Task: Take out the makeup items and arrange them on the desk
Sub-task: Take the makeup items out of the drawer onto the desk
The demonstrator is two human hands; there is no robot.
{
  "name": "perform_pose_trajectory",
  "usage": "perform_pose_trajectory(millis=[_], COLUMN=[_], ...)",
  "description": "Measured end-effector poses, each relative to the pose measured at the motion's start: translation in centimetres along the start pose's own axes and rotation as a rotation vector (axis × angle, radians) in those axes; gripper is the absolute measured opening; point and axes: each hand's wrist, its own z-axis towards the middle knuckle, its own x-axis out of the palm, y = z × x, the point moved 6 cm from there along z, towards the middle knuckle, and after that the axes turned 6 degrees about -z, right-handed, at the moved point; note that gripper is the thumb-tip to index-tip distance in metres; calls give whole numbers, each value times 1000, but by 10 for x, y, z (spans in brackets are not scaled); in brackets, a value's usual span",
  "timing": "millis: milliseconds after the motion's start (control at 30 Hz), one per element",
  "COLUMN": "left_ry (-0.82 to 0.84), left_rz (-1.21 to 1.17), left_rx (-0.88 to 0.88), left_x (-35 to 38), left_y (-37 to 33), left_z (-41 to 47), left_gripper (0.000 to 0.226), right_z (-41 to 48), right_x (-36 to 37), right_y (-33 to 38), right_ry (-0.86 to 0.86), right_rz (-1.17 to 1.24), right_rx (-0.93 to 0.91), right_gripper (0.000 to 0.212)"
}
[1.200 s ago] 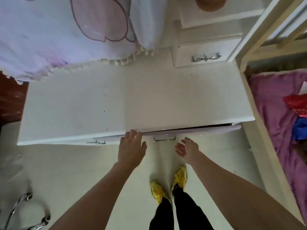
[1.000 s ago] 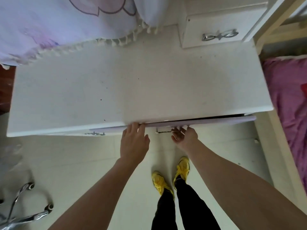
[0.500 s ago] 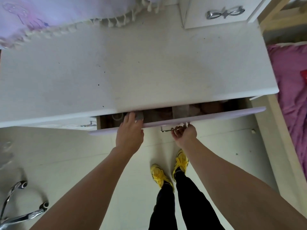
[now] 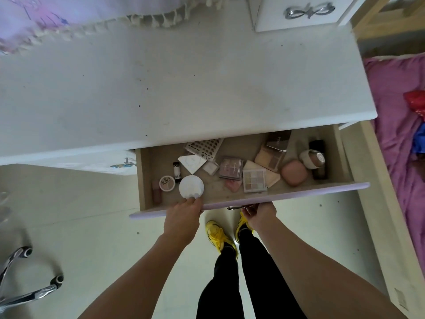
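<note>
1. The makeup items lie in the open drawer [image 4: 342,155], which stands out from under the near edge of the desk [image 4: 184,88], on its right half.
2. At the near left of the drawer lies a round white compact [image 4: 191,186]. Just left of it are a smaller lettered compact [image 4: 167,183] and a pink tube [image 4: 156,191], which lies along the left wall.
3. In the middle lie a mauve square palette [image 4: 231,168] and a nine-pan eyeshadow palette [image 4: 254,180], which touch one another. Far behind them lies a perforated card sheet [image 4: 204,147].
4. To the right lie a pink rounded case [image 4: 294,172], a round jar [image 4: 312,159] and a dark bottle [image 4: 318,171], close to the right wall.
5. The left hand [image 4: 184,217] reaches over the lilac drawer front [image 4: 299,192]. Its fingertips [image 4: 192,199] touch the near rim of the white compact; if they pinch it, I cannot tell.
6. The right hand [image 4: 259,211] is under the drawer front, and its fingers are curled around the drawer handle [image 4: 232,207].
7. A strip of wooden drawer floor shows between the white compact and the palettes.
8. The white desk top spreads wide from the fringed cloth [image 4: 69,19] at the far left to the small drawer unit [image 4: 308,10] at the far right.
9. A bed with a purple cover [image 4: 402,111] stands just beside the right edge of the desk. A chair base [image 4: 27,291] is on the floor at the near left, well apart from the person's yellow shoes [image 4: 218,236].
</note>
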Motion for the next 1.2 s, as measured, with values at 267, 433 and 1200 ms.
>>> perform_pose_trajectory(millis=[267,433,1200], left_ry=[-125,-67,250], left_rz=[89,45,-688], left_rx=[162,126,-793], left_x=[14,22,3], left_y=[2,4,55], left_z=[2,4,45], left_gripper=[37,25,68], right_z=[13,12,-48], right_x=[-1,-6,123], right_y=[-5,-4,100], right_ry=[-39,-16,103], right_rz=[19,-21,-2014], right_rx=[4,-31,-1099], right_gripper=[27,27,47])
